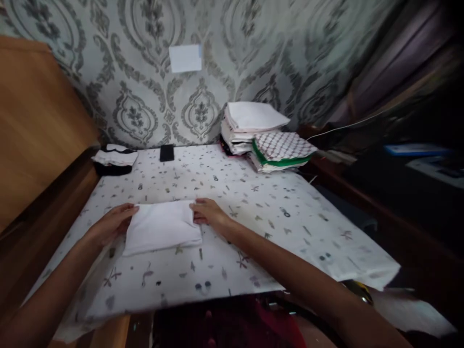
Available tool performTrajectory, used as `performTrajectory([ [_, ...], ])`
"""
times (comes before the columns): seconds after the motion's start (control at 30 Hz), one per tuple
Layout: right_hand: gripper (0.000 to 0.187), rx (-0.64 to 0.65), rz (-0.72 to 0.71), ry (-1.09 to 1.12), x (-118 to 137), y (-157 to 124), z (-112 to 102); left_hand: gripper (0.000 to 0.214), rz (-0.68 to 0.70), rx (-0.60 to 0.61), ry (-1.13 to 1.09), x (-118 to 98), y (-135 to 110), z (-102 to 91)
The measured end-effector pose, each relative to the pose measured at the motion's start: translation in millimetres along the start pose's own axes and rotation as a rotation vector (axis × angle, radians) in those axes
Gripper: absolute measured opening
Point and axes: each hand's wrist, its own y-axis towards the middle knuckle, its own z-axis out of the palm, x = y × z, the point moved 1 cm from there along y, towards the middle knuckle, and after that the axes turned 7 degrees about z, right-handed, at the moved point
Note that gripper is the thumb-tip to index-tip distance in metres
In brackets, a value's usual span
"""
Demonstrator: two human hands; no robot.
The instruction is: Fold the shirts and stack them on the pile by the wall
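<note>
A folded white cloth [163, 227] lies flat on the patterned table cover near the front left. My left hand [116, 220] pinches its far left corner, thumb on top and the other fingers partly hidden below. At the opposite side my right hand [210, 212] has its fingers closed on the far right corner, where the fabric is slightly creased. The cloth's exact kind cannot be made out.
At the back right stand a stack of folded white fabrics [255, 116] and a lower pile with a checked cloth [284, 146] on top. A small black item [167, 152] lies by the wall. Folded black-and-white clothes [115, 158] sit back left, beside a wooden cabinet [36, 121].
</note>
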Motion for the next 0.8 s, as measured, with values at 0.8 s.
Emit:
performTrajectory([
  [0.8,0.026,-0.607,-0.713,-0.307,100,-20,-233,0.024,0.189,0.216,-0.394,-125,59,258.8],
])
